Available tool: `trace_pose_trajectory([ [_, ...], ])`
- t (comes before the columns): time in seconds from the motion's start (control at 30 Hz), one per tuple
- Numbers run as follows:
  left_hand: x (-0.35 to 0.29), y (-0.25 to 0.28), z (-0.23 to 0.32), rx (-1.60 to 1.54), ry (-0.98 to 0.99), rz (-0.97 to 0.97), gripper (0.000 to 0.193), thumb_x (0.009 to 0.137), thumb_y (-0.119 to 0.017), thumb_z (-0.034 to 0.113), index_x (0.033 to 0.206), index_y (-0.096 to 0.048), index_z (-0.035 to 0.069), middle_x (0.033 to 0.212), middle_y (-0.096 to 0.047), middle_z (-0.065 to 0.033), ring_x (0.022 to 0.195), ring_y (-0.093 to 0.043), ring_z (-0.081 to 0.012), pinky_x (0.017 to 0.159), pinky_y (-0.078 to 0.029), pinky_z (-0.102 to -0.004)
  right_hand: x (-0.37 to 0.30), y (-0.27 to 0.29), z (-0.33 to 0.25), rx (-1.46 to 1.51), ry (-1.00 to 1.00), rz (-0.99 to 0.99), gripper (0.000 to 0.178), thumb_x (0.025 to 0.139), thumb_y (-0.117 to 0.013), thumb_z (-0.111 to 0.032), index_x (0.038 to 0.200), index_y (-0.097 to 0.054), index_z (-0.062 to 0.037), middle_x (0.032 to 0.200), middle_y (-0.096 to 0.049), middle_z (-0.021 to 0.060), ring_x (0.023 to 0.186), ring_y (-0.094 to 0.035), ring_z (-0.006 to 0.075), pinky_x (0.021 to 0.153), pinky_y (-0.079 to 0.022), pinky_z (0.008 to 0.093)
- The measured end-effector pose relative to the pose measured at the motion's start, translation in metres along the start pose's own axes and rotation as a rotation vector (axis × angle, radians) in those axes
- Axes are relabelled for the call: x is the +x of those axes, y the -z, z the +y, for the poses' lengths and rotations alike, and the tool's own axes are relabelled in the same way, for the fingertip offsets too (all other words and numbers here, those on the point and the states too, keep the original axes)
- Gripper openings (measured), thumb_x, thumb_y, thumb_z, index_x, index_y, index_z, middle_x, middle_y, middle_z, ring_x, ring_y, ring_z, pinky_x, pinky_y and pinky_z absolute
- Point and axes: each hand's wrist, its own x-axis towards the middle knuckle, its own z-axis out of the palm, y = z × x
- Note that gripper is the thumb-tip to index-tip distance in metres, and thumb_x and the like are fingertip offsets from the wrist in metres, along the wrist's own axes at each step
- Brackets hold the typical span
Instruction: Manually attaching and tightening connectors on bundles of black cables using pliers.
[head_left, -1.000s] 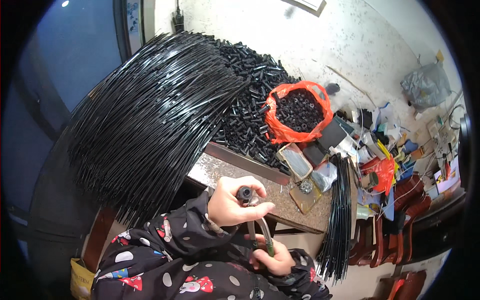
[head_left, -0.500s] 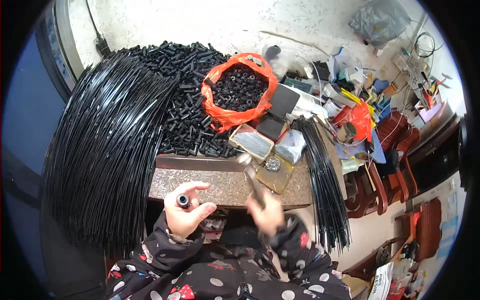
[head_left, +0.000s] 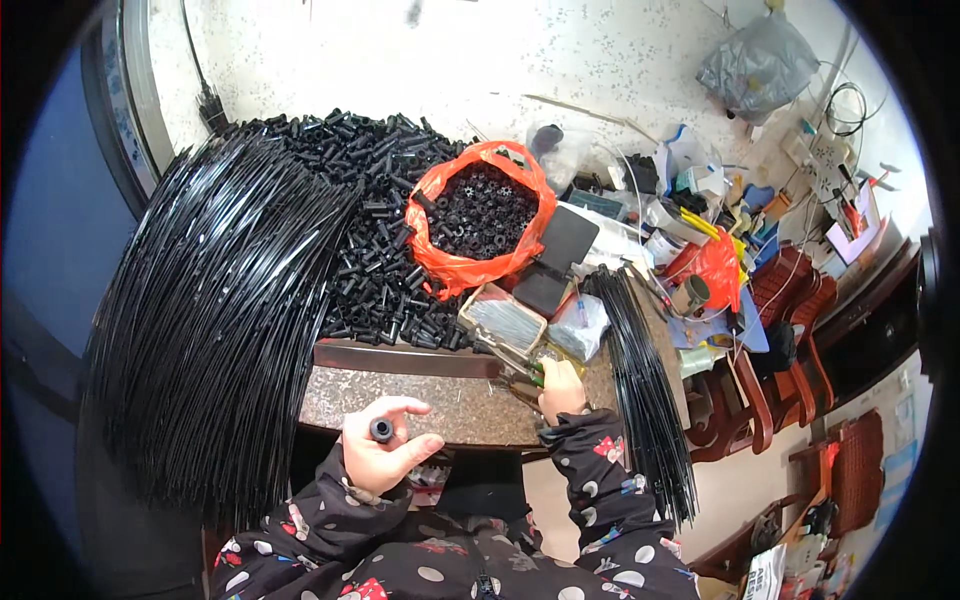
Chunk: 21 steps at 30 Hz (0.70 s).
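Observation:
My left hand is in front of the table's near edge, thumb and forefinger apart, with a short black plastic tube held in the palm, its round open end facing up. My right hand is closed around a green-handled metal tool low over the table at the right. Slim metal parts reach left from that hand, but their exact kind is hard to make out. Behind them stands a shallow box of thin metal pins. A clear plastic bag lies beside it.
A heap of black tubes covers the table's back, beside a red plastic bag of small black parts. Long black rods lie in a big bundle at left and a smaller one at right. A wooden strip edges the heap.
My right hand has moved up and right from the table edge, where it held a blurred, hammer-like tool upright. It now grips a green handle. The left hand keeps the tube, slightly lower.

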Motion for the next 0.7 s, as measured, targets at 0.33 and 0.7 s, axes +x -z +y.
trace_pose_trajectory([
  [0.33,-0.03,0.012,0.039,0.034,0.04,-0.192,0.034,0.064,-0.075,0.009,0.094,-0.061,0.005,0.048,-0.039,0.0079,0.045,-0.032,0.0,0.043,-0.024,-0.0189,0.007,0.082,-0.114,1.283,-0.717,0.002,0.015,0.075,-0.06,-0.001,0.085,-0.05,-0.0049,0.069,-0.057,0.0057,0.053,-0.053,0.0143,0.047,-0.042,0.0244],
  [0.7,-0.077,0.029,0.073,0.03,-0.086,-0.206,0.054,0.069,-0.073,0.015,0.113,-0.049,-0.004,0.063,-0.059,0.001,0.058,-0.048,-0.0003,0.053,-0.039,-0.0159,-0.038,0.15,-0.254,1.703,-0.479,-0.047,0.025,0.074,-0.068,-0.006,0.087,-0.047,-0.0023,0.08,-0.059,0.0067,0.074,-0.057,0.0128,0.069,-0.047,0.0258],
])
